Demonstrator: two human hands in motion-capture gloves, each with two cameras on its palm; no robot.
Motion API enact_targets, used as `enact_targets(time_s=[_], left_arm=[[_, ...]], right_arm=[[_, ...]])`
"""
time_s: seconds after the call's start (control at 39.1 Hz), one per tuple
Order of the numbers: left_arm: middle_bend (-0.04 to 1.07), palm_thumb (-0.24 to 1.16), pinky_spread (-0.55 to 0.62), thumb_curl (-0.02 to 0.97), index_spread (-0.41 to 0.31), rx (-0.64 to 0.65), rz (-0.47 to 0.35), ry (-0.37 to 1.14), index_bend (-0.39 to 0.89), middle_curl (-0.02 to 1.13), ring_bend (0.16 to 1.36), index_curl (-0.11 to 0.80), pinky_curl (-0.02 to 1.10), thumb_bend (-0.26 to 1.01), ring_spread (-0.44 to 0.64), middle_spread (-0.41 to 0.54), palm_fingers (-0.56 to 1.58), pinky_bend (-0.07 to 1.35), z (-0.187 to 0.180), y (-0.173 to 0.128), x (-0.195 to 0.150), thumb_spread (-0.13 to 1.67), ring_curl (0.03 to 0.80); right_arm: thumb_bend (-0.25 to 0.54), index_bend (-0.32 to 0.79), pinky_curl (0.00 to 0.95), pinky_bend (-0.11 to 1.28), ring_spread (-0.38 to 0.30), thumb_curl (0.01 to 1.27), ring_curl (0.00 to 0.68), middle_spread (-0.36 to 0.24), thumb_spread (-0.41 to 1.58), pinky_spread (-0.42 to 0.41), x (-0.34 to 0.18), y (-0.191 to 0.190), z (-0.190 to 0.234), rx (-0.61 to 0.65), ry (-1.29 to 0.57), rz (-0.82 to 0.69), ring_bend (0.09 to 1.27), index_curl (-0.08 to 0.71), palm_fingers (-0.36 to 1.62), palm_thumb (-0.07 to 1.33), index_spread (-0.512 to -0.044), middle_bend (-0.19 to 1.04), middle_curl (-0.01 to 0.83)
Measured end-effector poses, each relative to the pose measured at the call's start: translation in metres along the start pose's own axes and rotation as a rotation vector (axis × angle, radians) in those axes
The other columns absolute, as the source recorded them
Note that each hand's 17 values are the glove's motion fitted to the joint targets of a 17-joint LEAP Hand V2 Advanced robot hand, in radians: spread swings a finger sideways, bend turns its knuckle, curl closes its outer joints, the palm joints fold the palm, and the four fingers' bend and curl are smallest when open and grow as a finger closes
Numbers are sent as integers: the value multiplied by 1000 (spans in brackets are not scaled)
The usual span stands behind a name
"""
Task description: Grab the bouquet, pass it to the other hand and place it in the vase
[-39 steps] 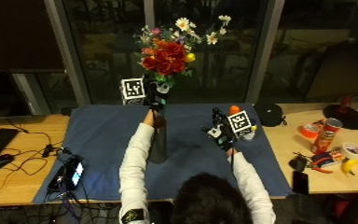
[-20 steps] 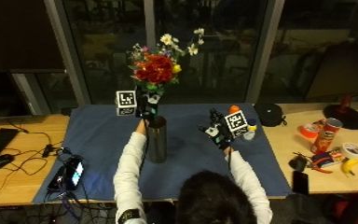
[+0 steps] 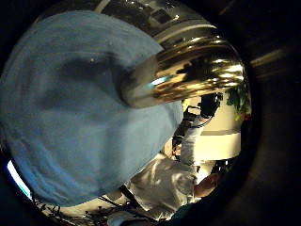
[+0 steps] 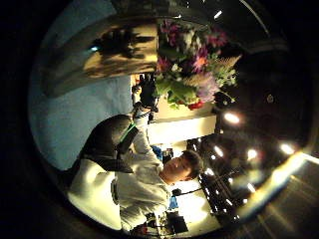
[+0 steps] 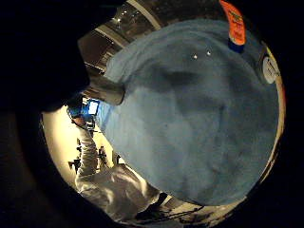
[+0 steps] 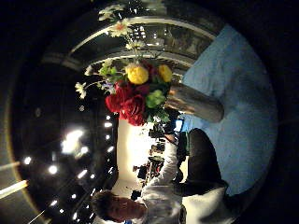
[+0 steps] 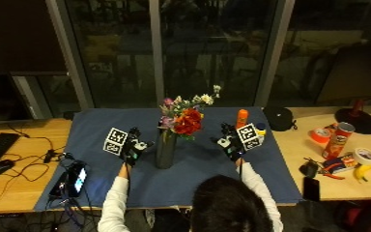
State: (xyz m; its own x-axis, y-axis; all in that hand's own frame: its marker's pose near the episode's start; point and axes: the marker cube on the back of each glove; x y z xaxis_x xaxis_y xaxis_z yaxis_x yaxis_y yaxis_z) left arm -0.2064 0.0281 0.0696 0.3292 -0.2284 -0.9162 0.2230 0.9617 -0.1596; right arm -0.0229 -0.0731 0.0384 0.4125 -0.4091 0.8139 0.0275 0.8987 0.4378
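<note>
- The bouquet [image 7: 182,118] now stands in the vase [image 7: 165,149], at the middle of the outside view; half a second ago the left hand held it above the vase mouth, so the stems have gone down in since then.
- The left hand [image 7: 132,145] has come off the stems and sits just left of the vase, apart from it. Its grip holds nothing — though whether the fingers are straight or curled, I cannot tell.
- The right hand [image 7: 232,143] hovers right of the vase, well apart from it over the blue cloth [image 7: 95,130] on the worktop [image 7: 18,183]; its grip holds nothing either, and its finger pose is likewise unclear.
- Its thumb-side palm view shows red and yellow blooms crowding the vase rim.
- Judging from this, the placing looks done — only withdrawing the hands seems left.
- An orange bottle [image 7: 242,117] stands behind the right hand, upper right of centre.
</note>
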Motion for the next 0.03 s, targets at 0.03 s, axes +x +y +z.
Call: enact_targets(time_s=[0.03], left_arm=[[175,585,422,509,136,12,14,-10,17,334,582,234,339,-38,385,341,-202,479,-1,0,-1,847,326]], right_arm=[[-21,158,330,604,143,501,290,30,962,227,-1,1,1,-13,-21,0,505,252,70,751,-318,178,302]])
